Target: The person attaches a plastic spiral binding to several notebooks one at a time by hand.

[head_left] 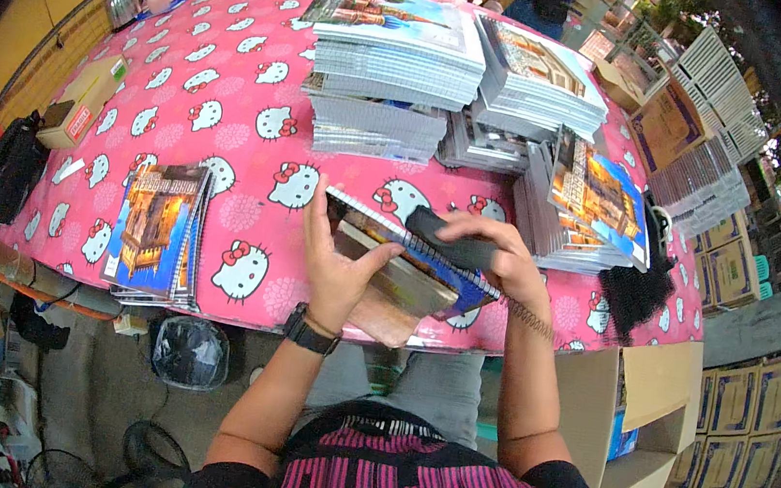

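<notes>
In front of my body, a spiral-bound notebook (pixel 420 285) with a picture cover is held tilted over the table's near edge. My left hand (pixel 336 272) grips its left end, thumb on the cover and fingers behind. My right hand (pixel 504 253) is closed round a dark oblong object (pixel 438 237) beside the wire binding; its exact kind is unclear. A light brown flat piece (pixel 381 321) shows below the notebook, partly hidden. To the left lies a small pile of similar spiral notebooks (pixel 153 230).
Tall stacks of spiral notebooks (pixel 393 64) fill the far middle and right of the pink patterned table (pixel 238 211). A black cloth-like item (pixel 636 296) lies at right, near an open cardboard box (pixel 585 405). A black bag (pixel 12 166) and a small carton (pixel 75 113) stand at left.
</notes>
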Demonstrator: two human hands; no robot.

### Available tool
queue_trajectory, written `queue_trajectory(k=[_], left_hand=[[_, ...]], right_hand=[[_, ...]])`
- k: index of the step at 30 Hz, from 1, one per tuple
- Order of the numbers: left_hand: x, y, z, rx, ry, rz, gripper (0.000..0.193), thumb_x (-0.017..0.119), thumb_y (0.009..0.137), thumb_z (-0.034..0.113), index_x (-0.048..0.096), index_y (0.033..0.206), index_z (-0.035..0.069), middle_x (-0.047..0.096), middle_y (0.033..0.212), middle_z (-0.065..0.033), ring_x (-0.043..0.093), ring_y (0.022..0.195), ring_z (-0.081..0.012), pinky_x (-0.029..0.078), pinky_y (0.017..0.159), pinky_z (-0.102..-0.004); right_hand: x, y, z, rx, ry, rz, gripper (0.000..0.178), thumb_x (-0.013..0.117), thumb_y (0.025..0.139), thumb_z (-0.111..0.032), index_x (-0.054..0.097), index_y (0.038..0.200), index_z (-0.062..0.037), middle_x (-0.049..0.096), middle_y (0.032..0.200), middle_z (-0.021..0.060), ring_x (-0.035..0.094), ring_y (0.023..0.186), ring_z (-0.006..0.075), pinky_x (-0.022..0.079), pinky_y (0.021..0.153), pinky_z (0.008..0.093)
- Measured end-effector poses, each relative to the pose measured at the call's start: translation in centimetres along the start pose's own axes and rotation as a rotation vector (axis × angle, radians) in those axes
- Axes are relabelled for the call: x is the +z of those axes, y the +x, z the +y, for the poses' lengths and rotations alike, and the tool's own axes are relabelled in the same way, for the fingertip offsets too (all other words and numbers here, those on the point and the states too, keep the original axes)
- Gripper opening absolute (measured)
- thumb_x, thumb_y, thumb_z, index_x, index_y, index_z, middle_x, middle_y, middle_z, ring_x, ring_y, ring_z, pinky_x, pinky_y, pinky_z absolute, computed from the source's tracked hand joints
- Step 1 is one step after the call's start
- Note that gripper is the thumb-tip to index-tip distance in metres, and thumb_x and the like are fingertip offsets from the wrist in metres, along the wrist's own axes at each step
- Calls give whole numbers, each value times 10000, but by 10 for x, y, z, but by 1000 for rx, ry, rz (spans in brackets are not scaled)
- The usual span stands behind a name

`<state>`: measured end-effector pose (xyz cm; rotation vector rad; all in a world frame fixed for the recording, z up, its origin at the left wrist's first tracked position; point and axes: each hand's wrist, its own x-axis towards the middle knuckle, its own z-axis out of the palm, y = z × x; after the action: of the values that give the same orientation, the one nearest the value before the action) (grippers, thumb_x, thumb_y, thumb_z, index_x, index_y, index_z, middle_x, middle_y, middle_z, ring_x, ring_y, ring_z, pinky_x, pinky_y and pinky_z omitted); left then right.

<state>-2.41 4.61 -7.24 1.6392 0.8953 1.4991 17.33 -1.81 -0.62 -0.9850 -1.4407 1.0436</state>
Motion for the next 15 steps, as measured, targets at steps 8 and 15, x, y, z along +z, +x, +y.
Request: queue_trajectory(k=[8,15], left_hand=[[-5,7,-4,-194,-456,-1,585,623,849,84,356,1364,11,498,1194,-70,473,1067,-140,377,925,-267],[-11,14,-9,-272,-549,-37,436,576,884,81,464,1297,-2,519,1267,-85,459,1154,-149,320,998,-277]], right_hand=[[-5,13,9,52,-195,-36,518,641,765,-429,630,1015,25,637,970,90,569,942,187,433,803,331],[4,24,7,122,-134,-35,534,637,776,-424,609,1049,35,629,920,74,561,856,147,446,752,282]])
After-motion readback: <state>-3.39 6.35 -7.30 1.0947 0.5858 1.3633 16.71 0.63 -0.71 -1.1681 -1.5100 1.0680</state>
